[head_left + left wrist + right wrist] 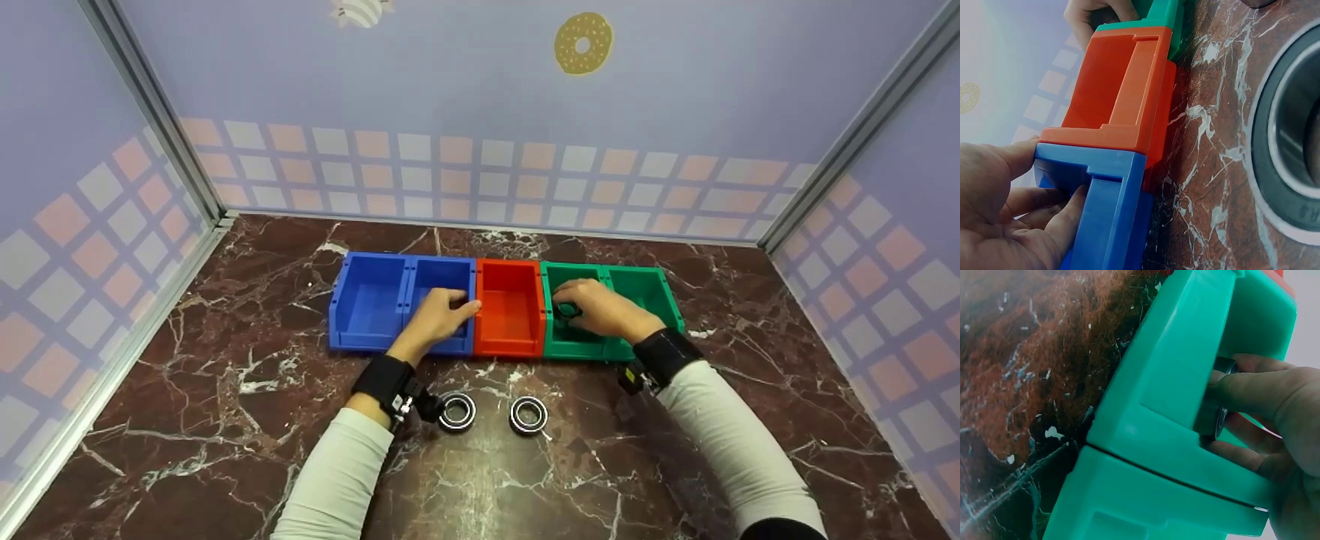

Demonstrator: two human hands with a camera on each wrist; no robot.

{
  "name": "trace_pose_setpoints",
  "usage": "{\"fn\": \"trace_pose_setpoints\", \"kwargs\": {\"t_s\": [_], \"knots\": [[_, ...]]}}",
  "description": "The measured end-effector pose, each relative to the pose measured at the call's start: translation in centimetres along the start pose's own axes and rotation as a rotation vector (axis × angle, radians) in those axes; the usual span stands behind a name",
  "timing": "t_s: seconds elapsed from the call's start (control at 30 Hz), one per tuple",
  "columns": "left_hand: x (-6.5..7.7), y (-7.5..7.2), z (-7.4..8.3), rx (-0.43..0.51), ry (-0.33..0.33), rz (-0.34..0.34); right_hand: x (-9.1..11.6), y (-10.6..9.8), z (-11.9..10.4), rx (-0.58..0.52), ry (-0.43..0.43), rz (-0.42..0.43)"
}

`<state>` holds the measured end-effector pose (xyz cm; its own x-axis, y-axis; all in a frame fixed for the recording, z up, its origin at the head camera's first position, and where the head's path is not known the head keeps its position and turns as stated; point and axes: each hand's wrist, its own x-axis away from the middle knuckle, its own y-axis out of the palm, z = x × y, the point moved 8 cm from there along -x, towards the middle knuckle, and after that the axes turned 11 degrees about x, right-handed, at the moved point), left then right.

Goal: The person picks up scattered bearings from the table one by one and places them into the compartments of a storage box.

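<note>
My right hand (596, 306) reaches into the left green bin (574, 349) and holds a bearing (568, 309) there. In the right wrist view the bearing (1221, 417) shows as a dark ring with a shiny edge, pinched between thumb and fingers and partly covered by the bin's front. My left hand (439, 319) grips the side wall of the right blue bin (1098, 225), thumb on the rim beside the red bin (510, 346), other fingers down inside. Two more bearings, one on the left (457, 412) and one on the right (529, 415), lie flat on the table.
The bins stand side by side in a row, with another blue bin (367, 341) at the left end and another green bin (645, 289) at the right. Behind them rises a patterned wall (480, 97). The marble-patterned table (225, 420) extends in front.
</note>
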<state>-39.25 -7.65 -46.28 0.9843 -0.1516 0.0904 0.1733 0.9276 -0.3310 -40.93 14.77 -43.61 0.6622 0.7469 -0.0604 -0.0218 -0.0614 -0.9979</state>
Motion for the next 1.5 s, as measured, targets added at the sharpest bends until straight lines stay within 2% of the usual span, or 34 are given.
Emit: {"fn": "trace_pose_setpoints", "kwargs": {"t_s": [0.63, 1.5], "knots": [[0.0, 0.0, -0.4, 0.0, -0.014, 0.006, -0.3, 0.7, -0.6, 0.066, -0.018, 0.007], [0.1, -0.1, 0.3, -0.013, 0.033, 0.011, -0.3, 1.2, -0.6, 0.109, 0.015, 0.009]]}}
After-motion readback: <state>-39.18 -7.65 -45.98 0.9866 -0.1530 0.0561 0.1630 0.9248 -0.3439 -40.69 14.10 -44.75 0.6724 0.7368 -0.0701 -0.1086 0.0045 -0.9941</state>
